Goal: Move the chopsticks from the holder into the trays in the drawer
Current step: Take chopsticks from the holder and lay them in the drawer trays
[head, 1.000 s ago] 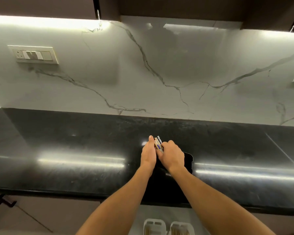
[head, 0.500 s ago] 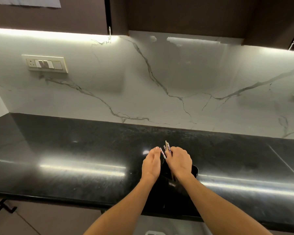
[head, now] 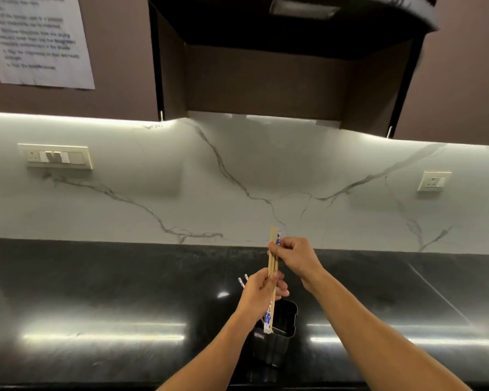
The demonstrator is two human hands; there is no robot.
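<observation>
Above a glossy black stone tabletop (head: 96, 292), the right hand (head: 297, 256) and left hand (head: 261, 292) both pinch a bundle of slim wooden chopsticks (head: 272, 266), upright, lifted clear of the ribbed black plastic holder (head: 277, 342) just below.

The chopsticks (head: 272, 261) are pale wood with blue-and-white paper sleeves (floral print), the holder (head: 280, 334) black, the countertop (head: 96, 292) black.

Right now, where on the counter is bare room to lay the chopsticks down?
The counter is bare left of the holder, out to the left edge. It is also bare right of the holder, past the right arm. It is crowded only at the holder, where both hands grip the chopsticks.
</observation>
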